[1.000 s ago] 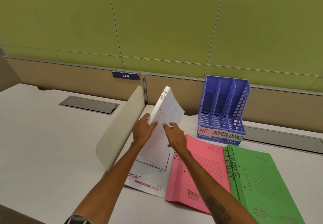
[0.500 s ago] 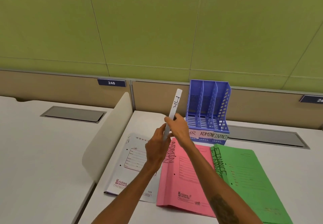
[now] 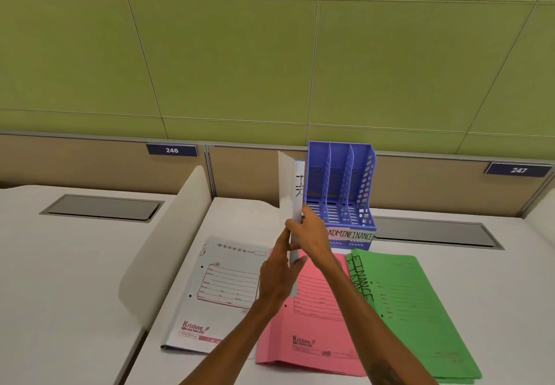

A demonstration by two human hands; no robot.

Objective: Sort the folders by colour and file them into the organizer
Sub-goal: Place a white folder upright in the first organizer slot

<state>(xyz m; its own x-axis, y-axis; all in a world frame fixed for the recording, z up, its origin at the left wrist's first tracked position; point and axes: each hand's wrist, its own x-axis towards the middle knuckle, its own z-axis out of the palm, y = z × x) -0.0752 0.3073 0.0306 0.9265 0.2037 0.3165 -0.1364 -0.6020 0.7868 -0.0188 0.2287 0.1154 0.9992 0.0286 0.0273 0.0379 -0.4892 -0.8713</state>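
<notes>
Both hands (image 3: 295, 252) grip the upright white HR folder (image 3: 292, 187), hiding the blue plastic organizer's (image 3: 341, 186) leftmost label.

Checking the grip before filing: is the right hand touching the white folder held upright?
Touching. The head view shows the right hand wrapped over the edge of the white folder, fingers pressed on it; the left hand grips it below.

An open-plan office: white desks (image 3: 75, 264) split by a curved divider (image 3: 168, 246), a green panelled partition wall (image 3: 270, 54) behind, numbered plates "246" (image 3: 172, 150) and "247" (image 3: 518, 170), cable hatches (image 3: 102, 207), and a blue file organizer (image 3: 341, 192) labelled ADMIN and FINANCE right of centre.
</notes>
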